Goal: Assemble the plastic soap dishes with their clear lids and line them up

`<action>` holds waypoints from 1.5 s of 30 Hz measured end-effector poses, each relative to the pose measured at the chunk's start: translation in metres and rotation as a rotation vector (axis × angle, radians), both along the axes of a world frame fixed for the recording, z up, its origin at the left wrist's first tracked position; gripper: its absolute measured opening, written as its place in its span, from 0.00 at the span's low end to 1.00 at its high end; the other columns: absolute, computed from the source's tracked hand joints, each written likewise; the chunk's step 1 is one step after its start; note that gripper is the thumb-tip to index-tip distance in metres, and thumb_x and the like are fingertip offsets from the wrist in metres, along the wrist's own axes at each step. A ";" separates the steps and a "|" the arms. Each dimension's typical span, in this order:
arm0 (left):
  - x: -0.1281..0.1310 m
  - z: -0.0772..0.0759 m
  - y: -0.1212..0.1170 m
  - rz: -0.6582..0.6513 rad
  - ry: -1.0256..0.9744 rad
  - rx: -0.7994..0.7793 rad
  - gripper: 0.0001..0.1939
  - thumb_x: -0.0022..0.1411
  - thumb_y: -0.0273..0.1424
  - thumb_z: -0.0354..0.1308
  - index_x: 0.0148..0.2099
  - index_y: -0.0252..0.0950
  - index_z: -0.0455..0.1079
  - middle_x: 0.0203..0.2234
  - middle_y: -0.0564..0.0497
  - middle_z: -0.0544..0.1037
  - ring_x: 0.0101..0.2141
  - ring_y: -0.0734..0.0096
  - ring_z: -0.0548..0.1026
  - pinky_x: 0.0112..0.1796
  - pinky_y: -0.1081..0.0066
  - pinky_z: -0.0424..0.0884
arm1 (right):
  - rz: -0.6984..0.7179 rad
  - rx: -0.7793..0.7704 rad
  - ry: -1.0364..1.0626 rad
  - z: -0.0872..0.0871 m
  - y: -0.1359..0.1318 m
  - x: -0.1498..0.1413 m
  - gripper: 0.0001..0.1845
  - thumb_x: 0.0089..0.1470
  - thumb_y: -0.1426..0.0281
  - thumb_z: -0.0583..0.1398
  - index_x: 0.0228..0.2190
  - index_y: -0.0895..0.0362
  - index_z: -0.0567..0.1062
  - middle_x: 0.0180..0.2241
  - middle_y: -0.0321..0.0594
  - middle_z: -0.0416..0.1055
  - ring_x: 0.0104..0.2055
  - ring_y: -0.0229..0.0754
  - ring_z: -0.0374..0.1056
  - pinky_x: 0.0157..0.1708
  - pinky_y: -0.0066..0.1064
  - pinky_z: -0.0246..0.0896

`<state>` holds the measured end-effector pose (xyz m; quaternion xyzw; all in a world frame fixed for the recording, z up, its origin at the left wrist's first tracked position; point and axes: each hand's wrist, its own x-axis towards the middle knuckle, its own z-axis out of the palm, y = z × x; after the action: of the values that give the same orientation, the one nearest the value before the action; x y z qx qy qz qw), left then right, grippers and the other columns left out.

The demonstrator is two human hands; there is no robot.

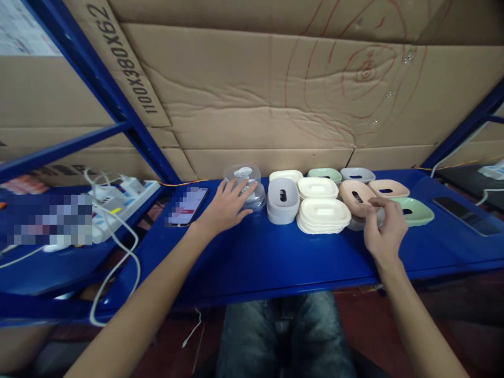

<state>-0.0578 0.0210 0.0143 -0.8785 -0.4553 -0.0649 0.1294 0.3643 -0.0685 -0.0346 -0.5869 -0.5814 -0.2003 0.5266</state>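
Note:
My left hand (230, 206) lies with its fingers spread over a stack of clear plastic dome covers (258, 197). With bent fingers, my right hand (386, 223) pinches the near right rim of a peach oval dish with a slot (352, 195). That dish sits over a grey one (356, 223), partly hidden behind my hand. Between my hands stand a stack of cream oval pieces (323, 216), another cream stack (317, 187) behind it and a grey slotted dish stack (282, 207). Right of my right hand lies a green slotted dish (421, 211).
More dishes line the back: cream (285, 176), green (325, 174), grey (357, 175) and peach (396, 188). A lit phone (189, 207) lies left and a dark phone (466, 215) right on the blue table (252, 262). Power strips with white cables (122, 207) sit farther left. Cardboard (236, 79) walls the back.

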 end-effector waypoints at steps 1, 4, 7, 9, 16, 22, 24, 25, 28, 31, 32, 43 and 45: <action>0.000 -0.001 -0.001 0.004 -0.003 -0.003 0.40 0.78 0.43 0.53 0.83 0.36 0.49 0.79 0.36 0.56 0.76 0.35 0.54 0.74 0.38 0.48 | -0.003 0.005 -0.002 0.000 0.000 0.000 0.12 0.68 0.61 0.58 0.42 0.55 0.77 0.45 0.53 0.81 0.51 0.59 0.75 0.53 0.54 0.70; 0.000 -0.005 -0.004 0.024 -0.034 -0.012 0.42 0.77 0.46 0.54 0.84 0.35 0.46 0.81 0.34 0.51 0.78 0.34 0.49 0.75 0.37 0.46 | 0.002 0.016 0.000 0.000 0.001 0.000 0.11 0.68 0.61 0.59 0.42 0.55 0.77 0.44 0.52 0.81 0.51 0.59 0.75 0.54 0.54 0.70; 0.001 -0.011 -0.006 0.028 -0.063 -0.011 0.43 0.78 0.47 0.53 0.84 0.36 0.46 0.81 0.34 0.50 0.79 0.32 0.46 0.74 0.35 0.45 | 0.001 0.011 0.006 0.000 0.001 -0.001 0.11 0.68 0.61 0.58 0.42 0.55 0.77 0.44 0.52 0.80 0.51 0.58 0.75 0.54 0.53 0.69; 0.002 -0.015 -0.007 0.032 -0.076 -0.011 0.41 0.78 0.46 0.53 0.84 0.37 0.46 0.81 0.35 0.50 0.79 0.31 0.46 0.74 0.33 0.45 | 0.001 0.006 0.001 0.000 0.001 0.000 0.12 0.68 0.61 0.58 0.43 0.55 0.77 0.45 0.53 0.80 0.51 0.58 0.74 0.54 0.53 0.69; 0.006 -0.017 -0.009 0.041 -0.106 0.027 0.42 0.78 0.48 0.53 0.84 0.36 0.47 0.81 0.37 0.48 0.79 0.30 0.44 0.75 0.33 0.44 | -0.002 0.011 0.009 -0.002 0.000 0.003 0.11 0.67 0.63 0.58 0.43 0.55 0.77 0.45 0.51 0.80 0.51 0.58 0.74 0.54 0.52 0.68; 0.007 -0.016 -0.012 0.058 -0.116 0.023 0.44 0.75 0.53 0.55 0.83 0.39 0.49 0.80 0.36 0.53 0.79 0.26 0.45 0.73 0.28 0.44 | -0.008 0.018 -0.019 0.000 -0.002 -0.002 0.10 0.67 0.64 0.58 0.43 0.55 0.78 0.46 0.52 0.80 0.52 0.59 0.73 0.57 0.55 0.67; 0.008 -0.012 -0.015 0.036 -0.148 0.036 0.46 0.75 0.54 0.55 0.84 0.41 0.46 0.81 0.36 0.51 0.79 0.28 0.44 0.73 0.28 0.44 | 0.019 0.027 -0.078 0.006 -0.002 -0.009 0.11 0.68 0.65 0.58 0.45 0.55 0.78 0.47 0.53 0.80 0.54 0.59 0.73 0.58 0.57 0.66; 0.010 -0.009 -0.016 0.018 -0.170 0.047 0.46 0.75 0.54 0.54 0.84 0.42 0.45 0.81 0.36 0.51 0.79 0.29 0.43 0.73 0.28 0.44 | 0.045 0.036 -0.109 0.011 -0.002 -0.014 0.11 0.68 0.65 0.58 0.47 0.55 0.78 0.49 0.53 0.80 0.55 0.60 0.73 0.59 0.57 0.66; 0.021 0.002 -0.021 -0.041 -0.242 0.065 0.41 0.79 0.53 0.48 0.84 0.42 0.46 0.81 0.38 0.50 0.80 0.36 0.39 0.74 0.30 0.43 | 0.159 0.024 -0.178 0.035 0.005 -0.037 0.14 0.69 0.65 0.58 0.52 0.55 0.77 0.55 0.55 0.78 0.60 0.60 0.72 0.63 0.58 0.65; 0.040 0.007 -0.023 -0.100 -0.305 0.023 0.38 0.81 0.52 0.44 0.83 0.40 0.50 0.81 0.38 0.51 0.81 0.39 0.38 0.75 0.32 0.42 | 0.271 -0.108 -0.244 0.062 0.021 -0.071 0.18 0.71 0.61 0.57 0.56 0.55 0.77 0.63 0.57 0.74 0.68 0.63 0.67 0.68 0.61 0.61; 0.046 0.006 -0.022 -0.123 -0.322 0.013 0.38 0.81 0.52 0.44 0.82 0.39 0.52 0.81 0.38 0.51 0.81 0.39 0.38 0.76 0.33 0.42 | 0.315 -0.173 -0.278 0.070 0.028 -0.084 0.21 0.72 0.60 0.56 0.58 0.57 0.76 0.65 0.59 0.72 0.71 0.64 0.65 0.70 0.63 0.59; 0.055 -0.014 -0.035 -0.377 -0.651 0.006 0.37 0.83 0.43 0.39 0.84 0.50 0.28 0.83 0.46 0.44 0.81 0.49 0.41 0.77 0.36 0.51 | 0.766 -0.386 -0.264 0.067 0.042 -0.163 0.41 0.77 0.51 0.47 0.80 0.54 0.45 0.82 0.52 0.39 0.85 0.57 0.32 0.80 0.64 0.38; 0.058 -0.016 -0.043 -0.462 -0.712 -0.064 0.37 0.83 0.46 0.37 0.84 0.52 0.25 0.83 0.48 0.40 0.81 0.50 0.41 0.77 0.38 0.51 | 0.865 -0.365 -0.239 0.063 0.033 -0.164 0.41 0.78 0.49 0.45 0.81 0.49 0.41 0.83 0.46 0.34 0.85 0.56 0.32 0.80 0.62 0.40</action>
<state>-0.0001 -0.0220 -0.0021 -0.8837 -0.2647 -0.3773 -0.0810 0.1999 -0.0360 0.0285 -0.3468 -0.8544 0.0763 0.3793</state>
